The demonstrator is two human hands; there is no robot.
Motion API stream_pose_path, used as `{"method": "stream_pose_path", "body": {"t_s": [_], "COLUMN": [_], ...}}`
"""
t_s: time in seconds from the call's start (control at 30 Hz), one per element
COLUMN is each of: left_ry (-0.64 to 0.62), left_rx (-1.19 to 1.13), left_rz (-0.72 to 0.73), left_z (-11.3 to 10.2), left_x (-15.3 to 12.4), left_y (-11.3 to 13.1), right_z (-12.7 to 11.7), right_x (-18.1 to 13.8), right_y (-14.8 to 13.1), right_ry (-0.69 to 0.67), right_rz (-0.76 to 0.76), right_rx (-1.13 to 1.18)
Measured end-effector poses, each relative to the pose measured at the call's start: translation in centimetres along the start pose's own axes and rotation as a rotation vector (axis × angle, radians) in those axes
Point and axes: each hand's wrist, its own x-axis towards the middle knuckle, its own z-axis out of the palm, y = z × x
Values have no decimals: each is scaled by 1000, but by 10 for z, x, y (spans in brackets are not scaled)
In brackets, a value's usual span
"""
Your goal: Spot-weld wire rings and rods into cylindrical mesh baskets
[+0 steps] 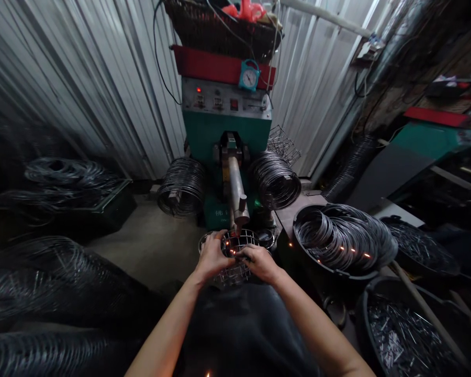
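A round wire basket (241,273) of thin metal rods sits under the electrode arm (236,188) of a green spot welder (227,124). My left hand (213,255) grips the basket's left side, fingers curled over the upper wires. On the right side, my right hand (259,262) is closed with thumb and fingers pinched at the rim; whether a short wire is also between them is hidden. The electrode tip meets the wires at the basket's far edge, and orange sparks fly around it.
Wire ring bundles (182,183) hang left of the welder, with another bundle (277,180) on its right. To the right stand a tub of wire rings (345,238) and a tub of short rods (404,335). A green bin (113,204) heaped with wire stands left.
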Motion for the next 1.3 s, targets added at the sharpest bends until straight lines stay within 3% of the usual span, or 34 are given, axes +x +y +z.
{"method": "stream_pose_path", "body": {"t_s": [0.27,0.4,0.47,0.6,0.7,0.87,1.17,1.3], "left_ry": [-31,-20,6,18,2,3,9,18], "left_rx": [15,-6,10,33,25,19,10,-139], "left_rz": [-100,-101,-82,-78,-135,-165,-144,-114], "left_z": [-2,0,0,0,-2,-4,0,-1], "left_x": [23,23,21,22,31,43,50,47], "left_y": [3,2,3,3,1,-1,-3,-20], "right_z": [-1,2,9,27,34,33,40,32], "right_x": [17,-3,-28,-82,-110,-128,-136,-131], "right_y": [4,0,3,20,36,51,62,60], "right_ry": [79,272,339,287,357,462,483,487], "right_rz": [112,198,350,856,1044,1094,1122,1096], "right_rx": [2,211,450,1026,1317,1454,1589,1629]}}
